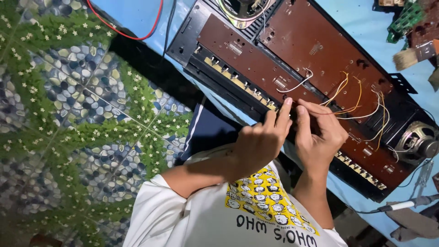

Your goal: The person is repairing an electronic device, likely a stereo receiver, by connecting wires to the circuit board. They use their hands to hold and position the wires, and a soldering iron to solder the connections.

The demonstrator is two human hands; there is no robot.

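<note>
Brown circuit board [256, 68], bare side up: both hands meet at its near edge.

Left hand [260, 142]: fingers curled, index and middle stretched forward, tips touching the board edge just beside the row of small yellowish switches [233, 80]. The grip is narrow. Whether anything sits inside it I cannot tell.

Right hand [320, 137]: fingers folded close and the thumb laid along the board, touching the left fingertips. A thin orange lead from the bundle of yellow and white wires [347, 98] runs right up to these fingers. The knuckles hide whether it is pinched.

The board lies in a long black chassis [183, 41], set slantwise on the blue worktop [132, 11].

State of the work, as judged from this view:
- The cover is off and the boards are exposed.
- The wires still run across the board.
- A round speaker [418, 139] remains at the far end, still wired.
- The board has not been lifted out and nothing looks detached.
- My judgement is an early to middle stage.

Surroundings:
- A brush [409, 57] lies near a green board [404, 20] at the upper right.
- A pen-shaped tool on a cord [404, 206] rests beside a grey cloth [414, 224].
- A red wire [132, 34] loops across the worktop's far corner.
- The floor [68, 114], patterned with pebbles and leaves, is well apart to the left.
</note>
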